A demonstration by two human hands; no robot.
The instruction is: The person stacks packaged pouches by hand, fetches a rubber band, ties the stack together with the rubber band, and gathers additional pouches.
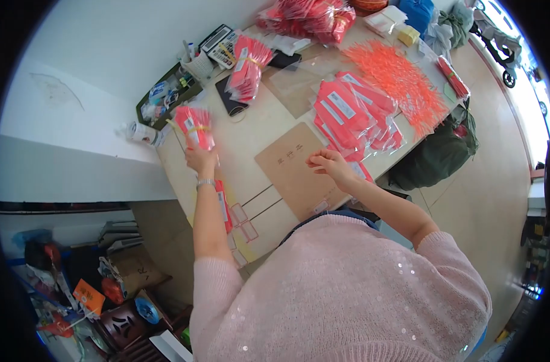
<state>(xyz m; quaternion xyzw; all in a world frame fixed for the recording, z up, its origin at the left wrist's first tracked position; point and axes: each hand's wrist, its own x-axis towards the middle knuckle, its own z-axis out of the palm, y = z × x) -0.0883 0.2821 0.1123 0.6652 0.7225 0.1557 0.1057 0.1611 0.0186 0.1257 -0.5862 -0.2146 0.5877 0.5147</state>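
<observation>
My left hand (200, 158), with a bracelet at the wrist, is closed on the lower end of a banded bundle of red packets (194, 125) at the table's left side. Over the right edge of a brown paper envelope (290, 163) is my right hand (328, 164), its fingers curled together; whether anything small is between them I cannot make out. Just beyond it lies a loose pile of red packets with white labels (344, 114). More red packets (222, 205) lie beside my left forearm.
Orange-red strands (401, 81) spread over the table's right side. Further bundles (249, 66), a calculator (219, 45), a black phone (229, 96) and a pen holder (197, 65) stand or lie at the back left. A green bag (435, 154) is beyond the right edge.
</observation>
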